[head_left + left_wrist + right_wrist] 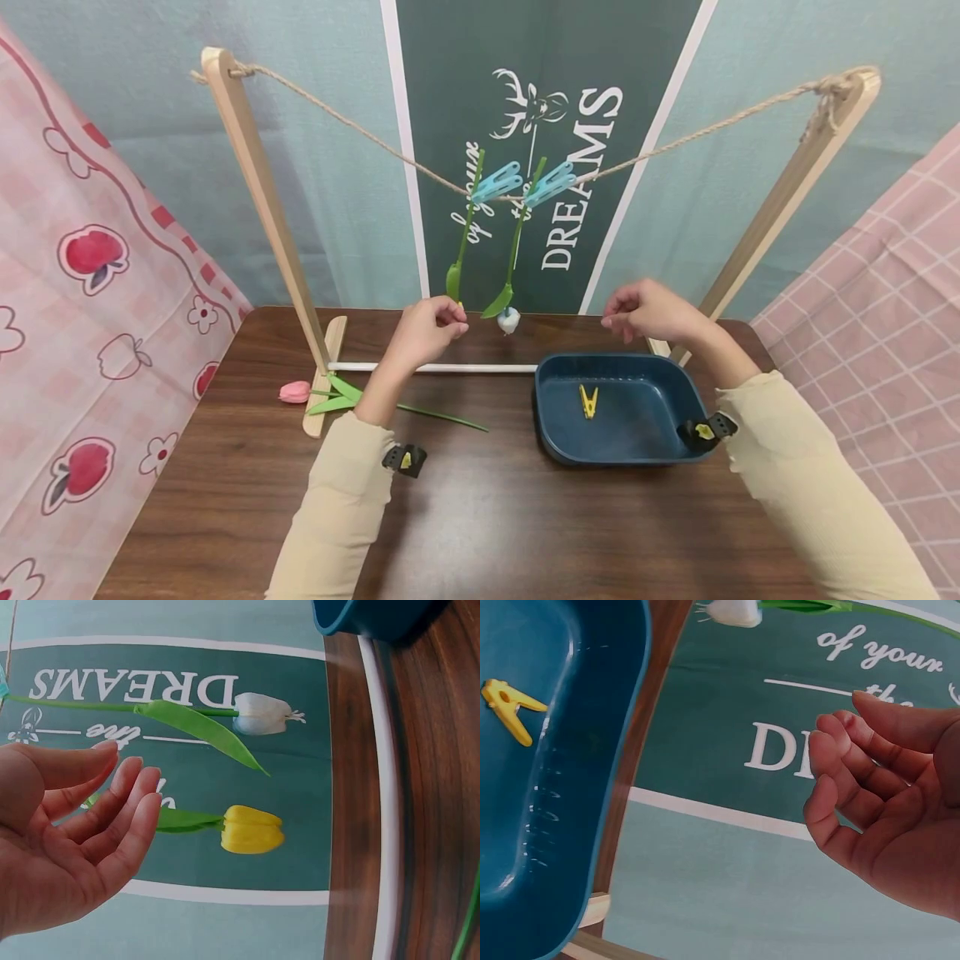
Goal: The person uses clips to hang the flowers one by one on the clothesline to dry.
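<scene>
- Yellow tulip (pixel 453 282) is hanging bloom-down from the rope (pixel 337 116) in the head view; I am seeing a blue clothespin (pixel 497 182) gripping its stem, while the left hand (pixel 425 331) is hiding nearly all of the bloom.
- Beside it, the white tulip (pixel 509 321) is hanging bloom-down under a second blue clothespin (pixel 551 184).
- From my remote seat I am finding both hands empty: the left is bending its fingers loosely near the yellow tulip, and the right hand (pixel 648 312) is hovering by the far rim of the blue basin (pixel 637 425).
- Inside the basin a yellow clothespin (pixel 588 402) is lying; a pink tulip (pixel 295 392) is lying on the table (pixel 465 517), its stem passing below the left forearm.
- Through the left wrist view I am seeing a narrow gap between thumb and fingers; they are covering part of the yellow tulip's stem, and I am unable to tell whether they are touching it. Both blooms are showing in full.
- Through the right wrist view I am looking at loosely curling fingers, the thumb standing slightly apart, holding nothing; the white bloom is showing at the top edge, the basin at the left.
</scene>
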`<move>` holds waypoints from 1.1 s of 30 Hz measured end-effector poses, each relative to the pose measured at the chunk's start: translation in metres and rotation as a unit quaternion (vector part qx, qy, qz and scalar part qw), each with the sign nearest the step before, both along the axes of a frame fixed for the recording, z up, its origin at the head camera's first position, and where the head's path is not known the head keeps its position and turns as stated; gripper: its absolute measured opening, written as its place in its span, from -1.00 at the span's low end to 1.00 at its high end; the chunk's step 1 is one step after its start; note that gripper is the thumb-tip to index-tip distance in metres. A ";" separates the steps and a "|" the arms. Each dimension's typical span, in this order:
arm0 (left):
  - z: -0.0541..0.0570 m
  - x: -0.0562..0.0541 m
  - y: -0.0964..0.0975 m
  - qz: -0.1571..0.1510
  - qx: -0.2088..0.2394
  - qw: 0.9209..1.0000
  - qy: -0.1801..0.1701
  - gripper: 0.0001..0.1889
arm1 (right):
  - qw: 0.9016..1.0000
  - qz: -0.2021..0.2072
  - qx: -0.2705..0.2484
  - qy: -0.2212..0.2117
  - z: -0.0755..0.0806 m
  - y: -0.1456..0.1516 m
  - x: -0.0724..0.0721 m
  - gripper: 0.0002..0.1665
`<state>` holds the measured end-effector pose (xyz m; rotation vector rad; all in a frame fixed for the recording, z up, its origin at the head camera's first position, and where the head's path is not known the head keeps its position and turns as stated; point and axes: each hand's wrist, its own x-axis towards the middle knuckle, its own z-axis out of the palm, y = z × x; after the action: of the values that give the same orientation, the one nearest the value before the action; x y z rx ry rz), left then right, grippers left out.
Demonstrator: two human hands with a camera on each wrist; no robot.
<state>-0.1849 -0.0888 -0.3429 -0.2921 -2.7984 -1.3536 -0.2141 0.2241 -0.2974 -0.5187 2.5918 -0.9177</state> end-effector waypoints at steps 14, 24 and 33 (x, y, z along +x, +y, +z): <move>-0.015 0.006 -0.015 0.005 -0.019 1.000 -0.018 -0.92 | 0.999 0.009 -0.008 -0.043 -0.028 0.013 -0.003 -0.89; -0.029 0.007 -0.022 0.012 -0.024 0.998 -0.049 -0.94 | 0.996 0.019 -0.015 -0.083 -0.056 0.018 -0.005 -0.88; -0.037 0.011 -0.028 0.011 -0.027 0.998 -0.055 -0.94 | 0.991 0.032 -0.024 -0.124 -0.072 0.022 -0.010 -0.85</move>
<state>-0.1737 -0.1165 -0.3796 -0.1944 -2.9209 -1.3311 -0.2245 0.2464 -0.3689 -0.4653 2.3228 -0.9602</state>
